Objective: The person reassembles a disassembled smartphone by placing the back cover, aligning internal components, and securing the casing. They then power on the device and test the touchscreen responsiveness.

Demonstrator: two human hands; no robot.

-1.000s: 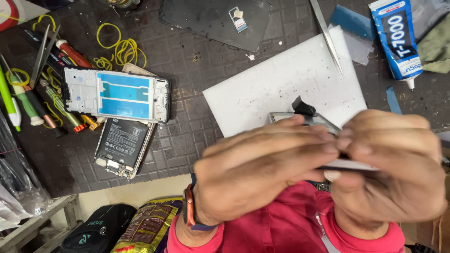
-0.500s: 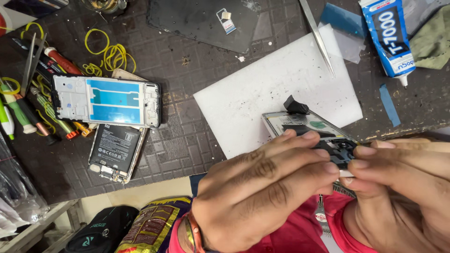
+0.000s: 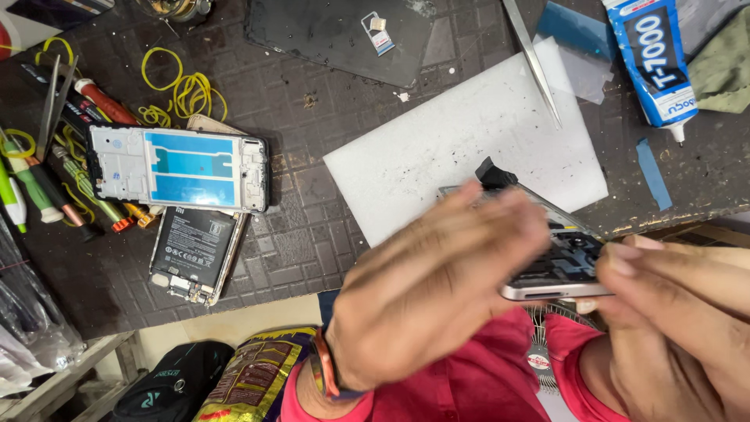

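Since the earlier frame, left hand (image 3: 437, 289) opens flat, blurred, seemingly resting over the opened phone (image 3: 558, 262); right hand (image 3: 672, 312) pinches its near end, just right of the left.

Both hands up close over the dark gridded bench (image 3: 312, 234): left hand (image 3: 437, 289) lies blurred across an opened silver phone body (image 3: 558, 262), right hand (image 3: 672, 312) pinching its end. White foam sheet (image 3: 437, 148) lies just behind it.

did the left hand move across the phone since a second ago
Yes. The left hand shifted leftward off the opened phone, judged against the white sheet.
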